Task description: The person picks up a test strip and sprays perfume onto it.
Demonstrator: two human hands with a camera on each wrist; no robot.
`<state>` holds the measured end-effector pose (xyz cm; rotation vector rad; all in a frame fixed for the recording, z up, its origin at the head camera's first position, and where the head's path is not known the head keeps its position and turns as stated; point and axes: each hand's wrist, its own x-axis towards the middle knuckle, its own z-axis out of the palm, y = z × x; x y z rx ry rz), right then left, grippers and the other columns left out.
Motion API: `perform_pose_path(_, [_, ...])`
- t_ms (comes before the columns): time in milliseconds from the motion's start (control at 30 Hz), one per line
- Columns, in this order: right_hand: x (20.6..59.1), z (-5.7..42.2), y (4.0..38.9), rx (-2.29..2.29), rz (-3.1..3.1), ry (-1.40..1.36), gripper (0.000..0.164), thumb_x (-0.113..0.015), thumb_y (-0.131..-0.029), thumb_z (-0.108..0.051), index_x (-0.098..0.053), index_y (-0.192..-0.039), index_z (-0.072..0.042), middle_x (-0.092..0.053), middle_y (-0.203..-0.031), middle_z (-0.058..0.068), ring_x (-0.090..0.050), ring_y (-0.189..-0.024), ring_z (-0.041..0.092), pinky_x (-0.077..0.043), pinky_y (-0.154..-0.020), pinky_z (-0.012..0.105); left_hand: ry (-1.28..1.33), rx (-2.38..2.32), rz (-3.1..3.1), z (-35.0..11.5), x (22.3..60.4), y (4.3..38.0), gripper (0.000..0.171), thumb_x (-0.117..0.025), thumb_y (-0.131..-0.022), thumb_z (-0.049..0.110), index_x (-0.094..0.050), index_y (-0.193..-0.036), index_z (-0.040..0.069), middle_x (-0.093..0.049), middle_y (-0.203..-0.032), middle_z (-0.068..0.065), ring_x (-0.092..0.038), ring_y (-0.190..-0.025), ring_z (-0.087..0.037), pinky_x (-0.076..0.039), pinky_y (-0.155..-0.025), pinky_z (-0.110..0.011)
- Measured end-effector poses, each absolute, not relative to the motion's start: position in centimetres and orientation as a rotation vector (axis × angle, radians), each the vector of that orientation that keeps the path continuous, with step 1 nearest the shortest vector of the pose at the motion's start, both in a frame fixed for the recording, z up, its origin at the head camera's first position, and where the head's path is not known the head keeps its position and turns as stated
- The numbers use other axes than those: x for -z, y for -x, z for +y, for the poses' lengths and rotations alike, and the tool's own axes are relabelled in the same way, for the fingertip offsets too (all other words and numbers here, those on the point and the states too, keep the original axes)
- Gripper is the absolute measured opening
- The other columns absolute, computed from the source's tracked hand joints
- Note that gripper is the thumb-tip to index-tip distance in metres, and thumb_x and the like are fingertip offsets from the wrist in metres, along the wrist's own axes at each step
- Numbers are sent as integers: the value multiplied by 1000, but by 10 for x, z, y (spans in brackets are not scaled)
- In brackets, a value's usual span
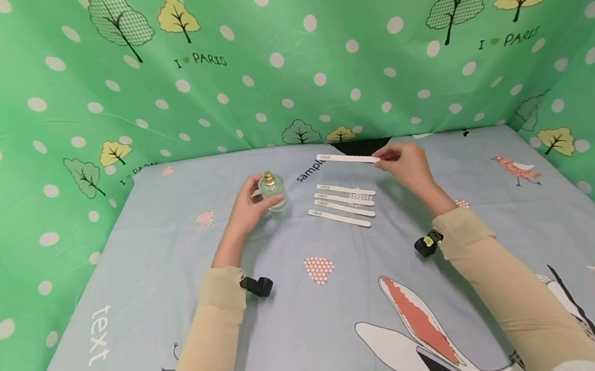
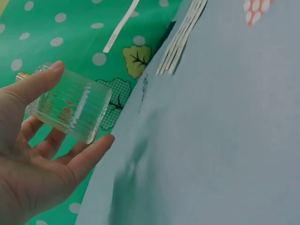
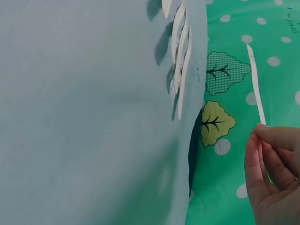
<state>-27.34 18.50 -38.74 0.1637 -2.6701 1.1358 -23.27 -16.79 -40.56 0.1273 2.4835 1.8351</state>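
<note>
My left hand [image 1: 252,207] grips a clear glass perfume bottle [image 1: 275,195] with a gold spray top, thumb across its front. In the left wrist view the bottle [image 2: 74,104] is lifted above the cloth, tilted, with lettering on the glass. A white paper test strip [image 1: 346,158] is pinched at its right end by my right hand [image 1: 406,165], between thumb and fingertips. It points left, toward the bottle, with small print at its far end. Several more white strips [image 1: 344,205] lie in a row on the cloth between the hands.
A grey-blue printed cloth [image 1: 291,331] covers the table, with hearts, birds and a rabbit drawn on it. Behind and at both sides hangs a green dotted curtain [image 1: 239,46]. Black cameras [image 1: 258,286] are strapped to both wrists.
</note>
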Motion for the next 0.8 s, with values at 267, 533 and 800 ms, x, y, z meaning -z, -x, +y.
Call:
perform_pose_path(267, [382,180,270,-1225,-2605,-112,15,-75,-87,-12,-78,-102,-7,-76,-96,16,-55,-66,-8,-45,-60,14,-59,-2039,2305,-161,397,226,60,-69,-92,10,-42,-145,11,-49,-147,-15,-54,-128,-30,-57,-78,-22])
perform_pose_path(533, [381,177,270,-1267,-2567,-105,16,-75,-87,-11,-77,-102,-5,-76,-96,16,-55,-64,-11,-46,-59,11,-158,-2099,2411,-155,391,219,60,-65,-94,6,-38,-147,9,-54,-140,-21,-59,-122,-36,-56,-78,-17])
perform_pose_path(800, [376,177,268,-1258,-2556,-107,16,-75,-87,-11,-77,-102,-5,-76,-96,18,-55,-63,-10,-45,-58,12,-392,-2022,2618,-149,387,212,74,-64,-94,3,-22,-154,20,-57,-125,-26,-61,-110,-37,-56,-78,-22])
